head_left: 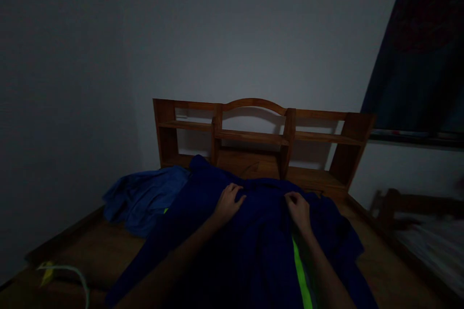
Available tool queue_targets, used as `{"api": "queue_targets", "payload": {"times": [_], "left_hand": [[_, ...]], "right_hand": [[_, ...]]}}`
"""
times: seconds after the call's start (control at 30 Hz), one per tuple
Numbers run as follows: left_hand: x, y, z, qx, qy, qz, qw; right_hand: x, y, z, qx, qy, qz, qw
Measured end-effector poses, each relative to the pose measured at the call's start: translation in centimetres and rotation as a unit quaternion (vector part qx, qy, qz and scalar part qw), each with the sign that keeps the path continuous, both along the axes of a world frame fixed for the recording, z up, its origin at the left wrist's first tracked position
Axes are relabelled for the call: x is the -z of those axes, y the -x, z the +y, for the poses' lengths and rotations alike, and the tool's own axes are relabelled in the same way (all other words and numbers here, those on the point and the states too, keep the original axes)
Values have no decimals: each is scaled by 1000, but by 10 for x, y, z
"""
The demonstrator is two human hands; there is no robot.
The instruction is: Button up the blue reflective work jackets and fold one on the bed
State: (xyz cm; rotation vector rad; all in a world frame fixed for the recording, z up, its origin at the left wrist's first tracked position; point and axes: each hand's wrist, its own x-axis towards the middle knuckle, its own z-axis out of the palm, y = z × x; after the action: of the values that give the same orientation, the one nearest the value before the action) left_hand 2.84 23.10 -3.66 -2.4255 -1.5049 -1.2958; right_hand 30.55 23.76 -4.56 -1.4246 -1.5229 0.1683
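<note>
While dark-blue garment [253,222] lies spread across wooden bed [105,241], left hand [232,196] sits over it, fingers parted; right hand [296,205] curls near upper edge, grip unclear. Cloth probably soft, limp, light; best held along edge.

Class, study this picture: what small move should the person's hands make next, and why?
Probably smooth the dark blue garment with the left hand: the cloth shows folds, that hand is open over it, and the right hand seems to pinch it.
</note>
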Motion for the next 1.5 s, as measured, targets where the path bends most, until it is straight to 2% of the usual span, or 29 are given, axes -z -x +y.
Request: {"api": "queue_targets", "payload": {"times": [0.13, 0.27, 0.37, 0.47, 0.57, 0.7, 0.8, 0.97, 1.2, 1.5], "left_hand": [[23, 1, 8, -15, 64, -53, 996], [31, 13, 15, -16, 161, -96, 982], [37, 16, 20, -12, 212, -130, 969], [44, 18, 26, 1, 238, -171, 956], [48, 21, 31, 37, 271, -210, 939], [50, 26, 34, 91, 285, -236, 925], [48, 27, 35, 108, 295, -245, 917], [40, 26, 33, 157, 321, -241, 902], [37, 24, 23, 162, 276, -209, 924], [33, 21, 18, 127, 252, -195, 939]], "right_hand": [[0, 7, -5, 17, -4, -52, 999], [-15, 23, -19, 59, -92, -134, 985], [-39, 39, -24, -16, -116, -175, 978], [-54, 65, -17, -132, -53, -193, 971], [-41, 99, -8, -169, -7, -230, 958], [2, 127, -3, -131, -19, -284, 949], [19, 125, -1, -166, -2, -238, 957], [12, 108, 3, -257, 63, -141, 954], [12, 105, 4, -297, 103, -57, 948], [15, 103, 8, -325, 129, 12, 937]]}}
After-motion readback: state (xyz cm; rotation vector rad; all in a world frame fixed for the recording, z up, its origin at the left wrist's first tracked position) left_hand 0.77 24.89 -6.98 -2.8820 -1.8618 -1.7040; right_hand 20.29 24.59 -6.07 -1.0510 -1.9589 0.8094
